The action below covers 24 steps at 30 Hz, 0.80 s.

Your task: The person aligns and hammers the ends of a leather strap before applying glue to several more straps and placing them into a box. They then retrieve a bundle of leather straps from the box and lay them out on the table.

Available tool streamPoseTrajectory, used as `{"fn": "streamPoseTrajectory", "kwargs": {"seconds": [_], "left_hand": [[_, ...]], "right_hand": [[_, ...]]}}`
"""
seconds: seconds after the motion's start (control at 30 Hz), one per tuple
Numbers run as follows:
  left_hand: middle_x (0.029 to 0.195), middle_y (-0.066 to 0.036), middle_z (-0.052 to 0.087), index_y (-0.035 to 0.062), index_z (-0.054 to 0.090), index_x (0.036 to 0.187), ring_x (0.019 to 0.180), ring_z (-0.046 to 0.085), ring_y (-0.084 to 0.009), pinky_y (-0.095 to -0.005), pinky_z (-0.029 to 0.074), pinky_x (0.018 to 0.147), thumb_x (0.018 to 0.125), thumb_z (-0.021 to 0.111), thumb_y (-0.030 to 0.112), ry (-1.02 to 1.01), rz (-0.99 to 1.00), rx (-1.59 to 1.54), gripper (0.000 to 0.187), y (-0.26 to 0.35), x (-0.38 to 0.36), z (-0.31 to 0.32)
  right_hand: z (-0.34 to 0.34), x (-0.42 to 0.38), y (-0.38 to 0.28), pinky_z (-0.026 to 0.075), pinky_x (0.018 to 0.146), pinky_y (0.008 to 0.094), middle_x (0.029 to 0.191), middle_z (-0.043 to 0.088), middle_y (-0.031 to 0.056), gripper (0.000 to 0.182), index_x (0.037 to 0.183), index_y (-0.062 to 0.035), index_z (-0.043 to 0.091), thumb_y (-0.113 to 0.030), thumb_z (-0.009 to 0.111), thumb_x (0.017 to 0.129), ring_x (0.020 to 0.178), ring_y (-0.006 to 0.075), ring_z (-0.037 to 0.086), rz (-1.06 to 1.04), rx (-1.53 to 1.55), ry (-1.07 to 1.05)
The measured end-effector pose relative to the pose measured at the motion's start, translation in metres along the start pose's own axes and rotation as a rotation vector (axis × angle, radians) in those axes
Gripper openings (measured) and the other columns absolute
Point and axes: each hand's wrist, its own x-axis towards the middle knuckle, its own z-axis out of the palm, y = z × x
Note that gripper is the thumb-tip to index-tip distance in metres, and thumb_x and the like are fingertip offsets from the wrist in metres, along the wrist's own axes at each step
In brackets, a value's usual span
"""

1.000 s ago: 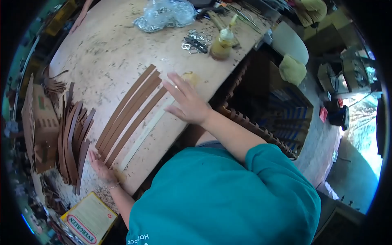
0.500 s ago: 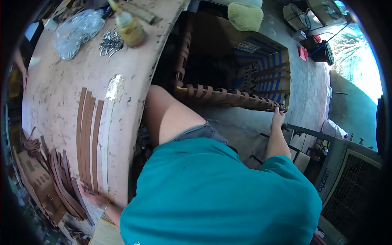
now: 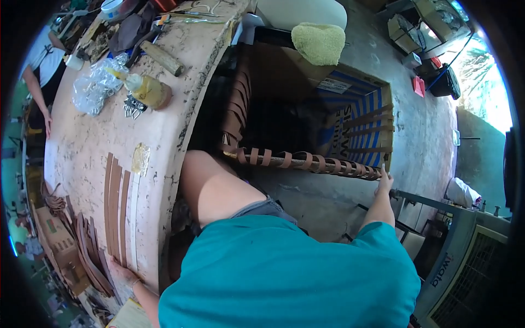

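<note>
My left hand (image 3: 123,272) lies on the worktable at the lower ends of several long brown strips (image 3: 115,208), which look like leather. Its fingers are stretched out, touching or very near the strip ends. A white ruler-like strip (image 3: 135,218) lies beside them. My right arm reaches out to the near right corner of a large cardboard box (image 3: 386,104). There my right hand (image 3: 385,183) is at the end of a rod (image 3: 306,163) hung with many brown strips, its fingers seemingly closed on a strip; detail is small.
On the worktable (image 3: 164,131) stand a yellowish glue bottle (image 3: 150,94), a plastic bag (image 3: 95,87) and metal pieces (image 3: 133,106). More strips (image 3: 90,251) hang at the left edge. A yellow towel (image 3: 319,44) is behind the box. Another person's arm (image 3: 38,101) shows far left.
My view has tilted up, so table and box sit lower in it and more of the far side shows. My left hand stays by the strip ends, my right hand at the box corner.
</note>
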Motion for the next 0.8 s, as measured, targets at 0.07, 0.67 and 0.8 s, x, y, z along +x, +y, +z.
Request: {"fn": "streamPoseTrajectory", "kwargs": {"seconds": [0.07,0.67,0.8], "left_hand": [[0.103,-0.020,0.055,-0.0070,0.054,0.105,0.096,0.053,-0.0274,-0.0353,0.042,0.083,0.092,0.029,0.034,-0.051,-0.013,0.033,0.049,0.002,0.001,-0.002],[0.097,-0.022,0.056,-0.0085,0.053,0.102,0.090,0.054,-0.0293,-0.0354,0.041,0.079,0.091,0.033,0.034,-0.032,-0.062,0.054,0.048,0.020,0.000,-0.001],[0.106,-0.020,0.053,-0.0068,0.051,0.106,0.098,0.051,-0.0279,-0.0353,0.039,0.086,0.092,0.031,0.035,-0.017,-0.147,-0.008,0.049,0.017,0.002,0.000]], "right_hand": [[-0.008,0.009,0.002,0.043,0.078,0.0345,0.105,0.051,0.0145,0.067,0.114,0.0033,0.036,-0.027,0.073,0.066,0.090,0.0219,0.052,-0.057,-0.211,0.140],[0.042,-0.066,0.038,0.047,0.076,0.0347,0.099,0.059,0.0059,0.037,0.104,-0.0071,0.054,-0.037,0.054,0.083,0.088,0.0216,0.057,0.333,0.468,-0.572],[0.063,-0.140,0.002,0.043,0.056,0.0275,0.070,0.053,0.0014,0.032,0.095,-0.0096,0.055,-0.031,0.067,0.074,0.060,0.0123,0.049,0.352,0.201,-0.692]]}}
